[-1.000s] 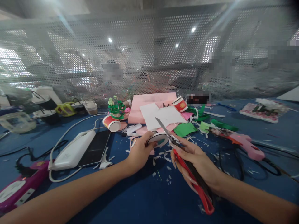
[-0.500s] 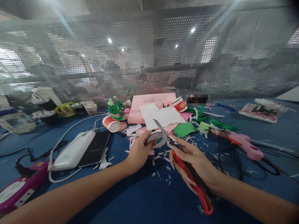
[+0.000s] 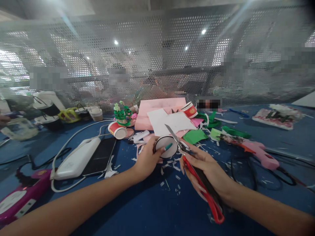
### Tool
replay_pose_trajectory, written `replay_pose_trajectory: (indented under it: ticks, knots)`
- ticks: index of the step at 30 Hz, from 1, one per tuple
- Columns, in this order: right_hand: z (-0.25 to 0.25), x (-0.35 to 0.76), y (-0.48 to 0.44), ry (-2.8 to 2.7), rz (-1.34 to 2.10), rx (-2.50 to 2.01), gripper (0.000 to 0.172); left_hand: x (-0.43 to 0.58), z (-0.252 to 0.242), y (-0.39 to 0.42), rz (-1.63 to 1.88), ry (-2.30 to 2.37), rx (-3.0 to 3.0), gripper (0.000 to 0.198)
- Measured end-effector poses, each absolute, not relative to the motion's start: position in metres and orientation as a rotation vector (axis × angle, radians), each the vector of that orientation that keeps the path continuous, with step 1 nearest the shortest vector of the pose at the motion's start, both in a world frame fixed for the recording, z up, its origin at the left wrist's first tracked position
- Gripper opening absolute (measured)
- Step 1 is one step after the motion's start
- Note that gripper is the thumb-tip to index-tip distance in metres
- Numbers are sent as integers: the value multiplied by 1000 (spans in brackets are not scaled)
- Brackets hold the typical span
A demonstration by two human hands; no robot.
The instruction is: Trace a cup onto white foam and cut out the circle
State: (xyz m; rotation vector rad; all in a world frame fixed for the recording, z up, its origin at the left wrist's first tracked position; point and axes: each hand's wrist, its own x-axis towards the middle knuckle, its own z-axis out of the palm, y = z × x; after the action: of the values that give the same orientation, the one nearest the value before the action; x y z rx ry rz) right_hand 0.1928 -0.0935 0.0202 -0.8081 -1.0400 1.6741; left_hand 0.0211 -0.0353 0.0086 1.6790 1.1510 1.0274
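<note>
My left hand pinches a round white disc with a dark rim, its thumb with a green nail lying on the white face. My right hand is wrapped round the red and black handles of a pair of scissors. Their blades point up and to the left, close by the disc's right edge. White paper scraps lie on the blue table below the disc. Behind my hands, a white sheet rests on pink paper.
On the left are a white power bank, a black phone and a purple power strip with cables. A pink glue gun lies right. Paper cups and green paper sit behind. A perforated screen stands beyond.
The disc has tilted so more of its white face shows. The scissors and my right hand have shifted slightly right. A person's hand has appeared at the far left edge.
</note>
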Motion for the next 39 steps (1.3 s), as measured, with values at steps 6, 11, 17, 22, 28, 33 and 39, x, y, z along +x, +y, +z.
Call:
replay_pose_trajectory:
  ticks: [6, 11, 17, 22, 28, 33, 39]
  knots:
    - [15, 195, -91, -1026, 1677, -806, 58, 21, 9, -33, 1017, 1134, 1625, 33]
    - [16, 194, -92, -1014, 1687, -823, 56, 21, 6, -29, 994, 1070, 1781, 49]
    - [19, 193, -94, -1018, 1678, -798, 50, 21, 3, -25, 973, 1110, 1642, 47]
    - [16, 194, -92, -1005, 1683, -782, 46, 20, 4, -25, 1020, 1113, 1652, 45]
    - [16, 195, -91, -983, 1707, -781, 50, 19, 3, -23, 1046, 1128, 1661, 45]
    - [17, 196, -93, -995, 1733, -774, 51, 20, 1, -19, 1155, 994, 1685, 41]
    - [16, 195, -93, -1037, 1698, -773, 54, 21, 1, -20, 1179, 962, 1722, 39]
